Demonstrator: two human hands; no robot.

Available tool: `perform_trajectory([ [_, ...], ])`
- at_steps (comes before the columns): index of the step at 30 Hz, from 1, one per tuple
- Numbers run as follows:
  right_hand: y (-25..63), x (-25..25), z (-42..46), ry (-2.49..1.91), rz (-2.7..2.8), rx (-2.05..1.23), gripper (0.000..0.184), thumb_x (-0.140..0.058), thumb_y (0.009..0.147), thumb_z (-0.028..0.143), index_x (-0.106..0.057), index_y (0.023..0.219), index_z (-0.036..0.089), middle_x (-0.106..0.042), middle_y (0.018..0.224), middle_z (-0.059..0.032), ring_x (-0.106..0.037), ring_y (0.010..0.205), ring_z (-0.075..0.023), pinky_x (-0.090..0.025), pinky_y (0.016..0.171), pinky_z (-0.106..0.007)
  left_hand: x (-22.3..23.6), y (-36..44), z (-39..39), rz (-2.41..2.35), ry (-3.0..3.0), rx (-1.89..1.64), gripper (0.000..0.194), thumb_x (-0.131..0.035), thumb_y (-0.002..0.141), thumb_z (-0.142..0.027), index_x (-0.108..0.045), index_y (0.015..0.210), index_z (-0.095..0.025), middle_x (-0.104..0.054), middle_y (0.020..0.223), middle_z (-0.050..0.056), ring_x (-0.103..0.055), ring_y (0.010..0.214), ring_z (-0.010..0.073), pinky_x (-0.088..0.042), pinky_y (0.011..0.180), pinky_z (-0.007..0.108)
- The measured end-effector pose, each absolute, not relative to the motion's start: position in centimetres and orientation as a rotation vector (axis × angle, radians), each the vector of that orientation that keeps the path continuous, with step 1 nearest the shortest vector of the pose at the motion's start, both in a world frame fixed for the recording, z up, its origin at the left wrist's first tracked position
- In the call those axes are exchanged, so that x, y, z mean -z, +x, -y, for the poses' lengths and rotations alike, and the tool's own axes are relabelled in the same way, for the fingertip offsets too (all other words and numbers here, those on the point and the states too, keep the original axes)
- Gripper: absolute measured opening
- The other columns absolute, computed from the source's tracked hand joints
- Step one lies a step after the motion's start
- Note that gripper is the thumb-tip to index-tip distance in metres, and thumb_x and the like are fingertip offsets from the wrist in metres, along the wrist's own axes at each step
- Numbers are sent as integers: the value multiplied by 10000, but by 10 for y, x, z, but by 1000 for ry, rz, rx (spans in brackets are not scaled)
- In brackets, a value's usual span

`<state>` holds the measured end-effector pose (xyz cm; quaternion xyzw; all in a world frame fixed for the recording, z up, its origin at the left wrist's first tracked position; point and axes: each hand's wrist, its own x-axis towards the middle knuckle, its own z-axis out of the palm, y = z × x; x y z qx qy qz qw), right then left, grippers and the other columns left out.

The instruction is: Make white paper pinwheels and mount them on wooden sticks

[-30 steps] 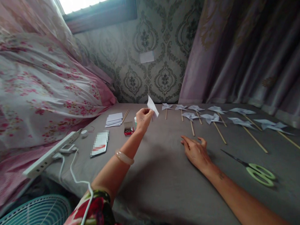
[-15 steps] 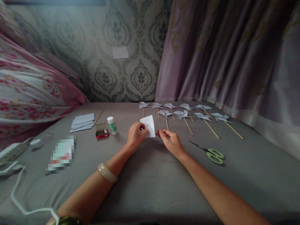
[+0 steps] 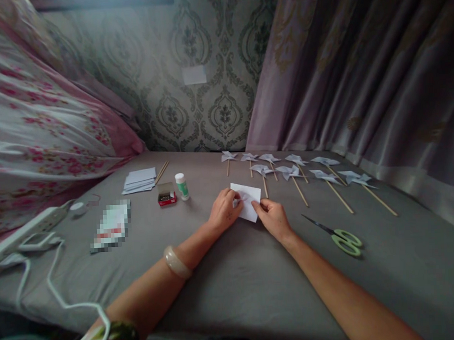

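Note:
A small white sheet of paper (image 3: 251,195) is held up between my two hands over the grey cloth. My left hand (image 3: 226,210) pinches it at its left side, with the fingertips partly hidden behind the hand. My right hand (image 3: 273,217) has thumb and fingers closed on the paper's right lower edge. Beyond the hands lie several paper pinwheels on wooden sticks, one pinwheel (image 3: 288,172) just behind the sheet. To the right of my right hand rest green-handled scissors (image 3: 343,240), blades pointing left and away.
Left of my hands stand a glue stick (image 3: 181,186) and an open red box of small metal pieces (image 3: 167,198). Behind them are a stack of white paper (image 3: 139,181) and wooden sticks (image 3: 162,172). A power strip (image 3: 30,233) with white cables lies at the left edge.
My right hand, which was apart from the paper, has come to its right edge and grips it. The sheet has turned and tilted. The whole view has shifted slightly left.

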<state>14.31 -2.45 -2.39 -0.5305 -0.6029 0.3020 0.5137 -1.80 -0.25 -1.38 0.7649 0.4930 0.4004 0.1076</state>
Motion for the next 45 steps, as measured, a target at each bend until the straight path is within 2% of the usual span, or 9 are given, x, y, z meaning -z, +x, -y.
perform_trajectory([
  [4,147,23,25,-1247,1414,-787,434,-576,719,567,-513,546,174,-458,490,27,-427,496,-111,-315,463,-232,15,-23,-5,-1430,1801,-1447,590,-821,559,-330,-561,1069,-185,-566,1122,115,-546,1022,237,-442,879,356],
  [6,147,21,26,-1212,1402,-813,424,-582,725,565,-550,579,169,-506,518,14,-469,528,-127,-365,491,-239,11,-24,-5,-1406,1521,-1437,698,-849,504,-355,-558,1109,-160,-583,1126,137,-562,1016,246,-454,845,345],
  [10,145,18,28,-1152,1382,-882,416,-591,726,573,-594,625,169,-565,553,-8,-511,567,-150,-430,532,-259,3,-23,-1,-1103,1146,-1174,530,-845,500,-381,-653,924,-127,-689,941,132,-641,805,224,-483,707,312],
  [15,143,18,28,-1139,1344,-944,414,-605,715,568,-632,679,156,-614,596,-21,-533,574,-153,-439,533,-261,1,-18,3,-974,952,-1112,363,-860,457,-270,-708,757,-133,-724,766,90,-648,636,186,-504,649,298],
  [26,144,22,23,-1184,1285,-977,394,-614,694,542,-618,640,151,-598,573,-3,-498,538,-127,-383,509,-243,0,-19,3,-1032,881,-1163,349,-837,480,-292,-702,754,-122,-699,719,85,-623,581,171,-469,558,276],
  [29,147,23,20,-1196,1218,-946,400,-616,681,549,-590,598,158,-570,544,5,-480,530,-119,-363,494,-234,3,-21,-2,-1051,810,-1234,364,-851,466,-305,-667,730,-136,-673,700,49,-590,554,126,-437,505,236],
  [32,148,21,18,-1174,1129,-897,391,-622,675,545,-596,609,160,-591,567,1,-498,560,-124,-378,515,-231,4,-19,-3,-1033,771,-1264,377,-856,486,-307,-666,768,-143,-675,743,36,-579,565,93,-407,476,199],
  [36,144,21,18,-1120,1102,-908,394,-625,688,546,-628,666,153,-649,635,-13,-546,609,-139,-424,567,-240,5,-4,7,-927,788,-1101,325,-846,528,-257,-686,781,-130,-704,796,66,-624,638,119,-464,540,205],
  [45,151,19,16,-1146,1265,-961,401,-627,709,544,-677,696,147,-691,652,-44,-613,601,-155,-491,628,-278,12,-1,5,-964,710,-1166,234,-824,546,-166,-657,700,-109,-685,693,47,-610,570,112,-469,514,212],
])
